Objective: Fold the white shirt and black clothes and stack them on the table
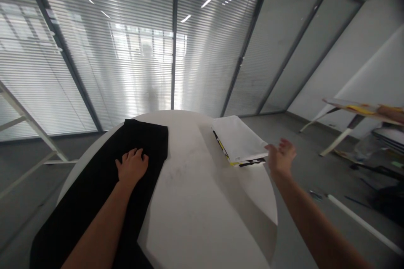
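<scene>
My left hand [132, 166] lies palm down on a long piece of black fabric [104, 168], its fingers spread. The fabric stretches along the left side of a round white table [189, 201] and runs toward me past the near edge. On the right of the table sits a flat white stack [238, 138], with yellow and black edges showing beneath its top layer. My right hand [282, 155] is raised at the stack's right corner, fingers apart. Its thumb comes close to that corner; whether they touch I cannot tell.
Glass panels with blinds [145, 63] stand behind the table. A white metal frame [34, 130] is at the left. To the right, another table [356, 109] carries yellow and brown items. A white tube [362, 220] lies on the floor.
</scene>
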`<state>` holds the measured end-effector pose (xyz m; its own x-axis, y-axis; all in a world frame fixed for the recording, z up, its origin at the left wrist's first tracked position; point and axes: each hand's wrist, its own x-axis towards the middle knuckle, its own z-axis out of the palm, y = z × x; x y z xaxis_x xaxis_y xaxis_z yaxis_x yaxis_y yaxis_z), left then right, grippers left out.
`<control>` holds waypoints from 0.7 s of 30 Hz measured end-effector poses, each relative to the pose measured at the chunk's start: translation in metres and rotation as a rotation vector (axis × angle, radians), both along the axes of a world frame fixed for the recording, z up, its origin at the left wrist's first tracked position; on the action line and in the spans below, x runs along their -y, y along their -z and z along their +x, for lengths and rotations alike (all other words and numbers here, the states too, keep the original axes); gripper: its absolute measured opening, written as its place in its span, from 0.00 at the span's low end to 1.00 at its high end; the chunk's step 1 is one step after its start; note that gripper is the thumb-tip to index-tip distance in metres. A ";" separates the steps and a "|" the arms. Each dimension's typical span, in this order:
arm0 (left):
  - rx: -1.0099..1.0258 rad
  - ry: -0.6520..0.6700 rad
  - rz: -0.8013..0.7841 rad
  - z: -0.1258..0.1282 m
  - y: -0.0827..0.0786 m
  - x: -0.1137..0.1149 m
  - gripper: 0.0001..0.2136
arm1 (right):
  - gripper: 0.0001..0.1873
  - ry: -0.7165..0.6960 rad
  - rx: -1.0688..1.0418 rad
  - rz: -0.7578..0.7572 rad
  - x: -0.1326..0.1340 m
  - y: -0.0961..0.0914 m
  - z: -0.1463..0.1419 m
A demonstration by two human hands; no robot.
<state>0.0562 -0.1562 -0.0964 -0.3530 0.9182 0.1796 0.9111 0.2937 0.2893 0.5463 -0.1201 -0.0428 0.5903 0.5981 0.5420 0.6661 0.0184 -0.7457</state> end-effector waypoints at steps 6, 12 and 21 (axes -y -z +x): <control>-0.004 -0.003 -0.011 0.001 -0.003 0.001 0.25 | 0.30 -0.142 0.516 -0.164 -0.021 -0.033 -0.048; 0.003 -0.006 0.005 0.002 -0.003 0.001 0.24 | 0.32 -0.182 0.814 -0.450 -0.026 0.025 -0.074; -0.019 -0.002 0.032 0.003 -0.001 0.001 0.23 | 0.33 -0.205 0.892 -0.570 0.009 0.039 -0.090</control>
<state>0.0594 -0.1568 -0.0955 -0.3509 0.9113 0.2153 0.9159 0.2862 0.2814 0.4560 -0.1289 -0.0813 -0.0199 0.9411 0.3375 0.9973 -0.0054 0.0737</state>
